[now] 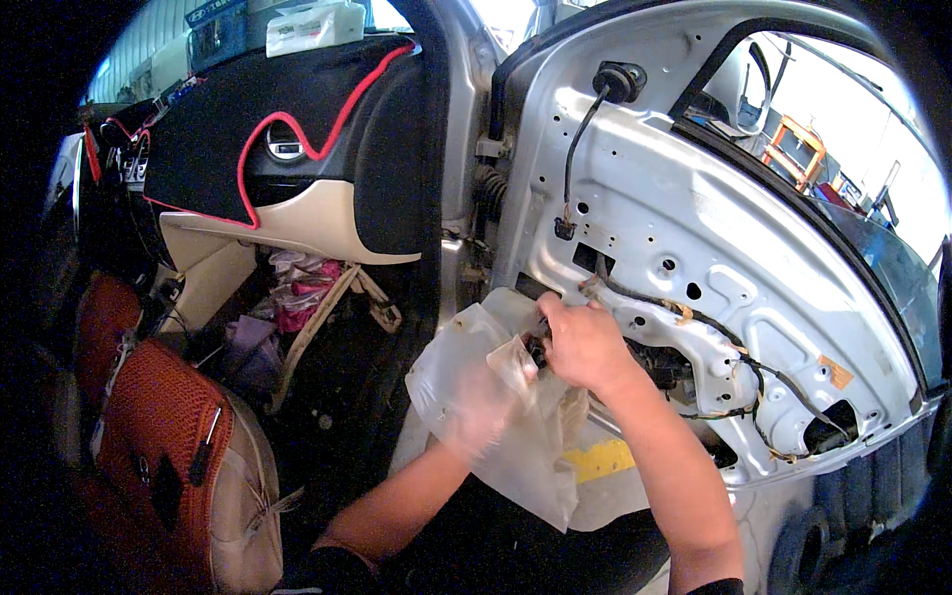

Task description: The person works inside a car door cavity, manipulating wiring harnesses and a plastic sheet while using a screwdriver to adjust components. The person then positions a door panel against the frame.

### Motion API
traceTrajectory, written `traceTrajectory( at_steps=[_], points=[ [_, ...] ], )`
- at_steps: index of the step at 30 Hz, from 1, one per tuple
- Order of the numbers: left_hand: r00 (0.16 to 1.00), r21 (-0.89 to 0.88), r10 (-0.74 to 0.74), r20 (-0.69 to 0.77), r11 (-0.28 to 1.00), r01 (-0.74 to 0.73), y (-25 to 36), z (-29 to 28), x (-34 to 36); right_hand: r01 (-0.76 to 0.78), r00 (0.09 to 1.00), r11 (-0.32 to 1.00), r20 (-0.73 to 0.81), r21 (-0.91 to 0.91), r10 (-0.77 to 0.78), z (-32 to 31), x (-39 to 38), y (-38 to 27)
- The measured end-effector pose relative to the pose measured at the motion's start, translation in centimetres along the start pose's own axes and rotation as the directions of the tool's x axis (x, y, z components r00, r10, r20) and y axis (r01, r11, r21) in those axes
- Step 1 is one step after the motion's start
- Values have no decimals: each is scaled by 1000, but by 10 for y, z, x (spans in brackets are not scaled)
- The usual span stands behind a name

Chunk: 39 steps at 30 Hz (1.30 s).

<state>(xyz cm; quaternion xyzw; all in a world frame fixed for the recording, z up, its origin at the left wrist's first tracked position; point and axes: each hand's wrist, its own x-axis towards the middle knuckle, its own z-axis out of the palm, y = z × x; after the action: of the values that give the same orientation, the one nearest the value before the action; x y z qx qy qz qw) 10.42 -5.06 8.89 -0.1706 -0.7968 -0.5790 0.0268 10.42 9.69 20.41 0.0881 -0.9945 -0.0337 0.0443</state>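
Note:
A cloudy plastic sheet [531, 466] hangs crumpled between me and the inner panel of the open car door [605, 159]. My left hand [486, 402] is blurred and partly covered by the sheet, its fingertips pinching a folded edge. My right hand [587, 342] is closed at the front part of the door panel, beside the sheet's upper edge. Its curled fingers surround something small and dark that I cannot make out. A taped wiring harness [709, 322] runs from near this hand along the bare metal.
A black connector [564, 229] dangles on a cable at the door's upper front. To the left are the dashboard [327, 213] with red trim and a seat [164, 436] carrying a screwdriver [206, 446]. Tyres [843, 521] stand below the door. Cutouts open in the panel.

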Motion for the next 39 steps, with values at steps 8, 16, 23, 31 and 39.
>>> traceTrajectory(
  at_steps=[8,16,23,31,39],
  points=[
    [985,-139,148,-83,977,-159,3,7,9,302,953,948,-54,104,-298,16,-20,16],
    [993,72,39,115,996,-48,51,9,12,255,967,957,-25,140,-254,3,-27,34],
    [990,-114,107,94,989,-96,28,11,22,79,829,925,-539,373,147,46,-134,-8],
    [905,70,412,106,905,-420,-16,39,34,-324,791,796,-316,511,524,164,-207,-105],
    [966,-133,73,246,990,-41,38,16,30,-478,431,613,-440,630,788,167,-232,-5]
  ],
)
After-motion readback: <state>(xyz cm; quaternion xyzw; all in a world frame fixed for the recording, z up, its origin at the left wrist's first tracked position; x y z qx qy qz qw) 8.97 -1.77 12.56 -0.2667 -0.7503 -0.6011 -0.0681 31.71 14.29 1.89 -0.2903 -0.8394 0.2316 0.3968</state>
